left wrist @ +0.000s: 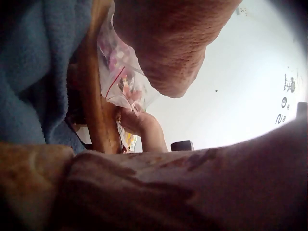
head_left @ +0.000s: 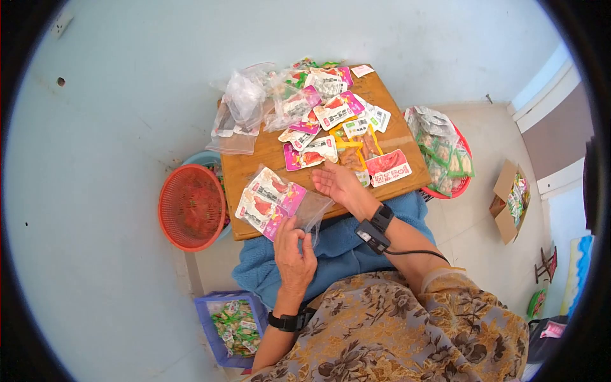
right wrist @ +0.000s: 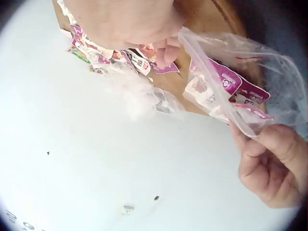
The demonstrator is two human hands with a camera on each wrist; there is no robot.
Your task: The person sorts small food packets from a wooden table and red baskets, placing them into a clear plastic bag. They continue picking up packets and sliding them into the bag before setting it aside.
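Note:
My left hand (head_left: 294, 261) pinches the edge of a clear zip bag (right wrist: 216, 96) between thumb and finger, at the near left of the wooden table. Inside the bag lie several white and purple snack packets (head_left: 270, 200). My right hand (head_left: 340, 184) is just beyond the bag's loose end, palm partly turned up and fingers loosely bent, with nothing gripped in them. In the right wrist view its fingers (right wrist: 167, 54) are near the bag's upper corner. More purple and white packets (head_left: 310, 153) lie beyond that hand, beside yellow-edged packets (head_left: 352, 156) and a red packet (head_left: 389, 167).
Crumpled clear bags (head_left: 245, 102) lie at the table's (head_left: 407, 149) far left. A red basket (head_left: 191, 210) stands left, a blue crate (head_left: 205, 312) of green packets at lower left. On the right are a full red basket (head_left: 468, 153) and a cardboard box (head_left: 506, 191).

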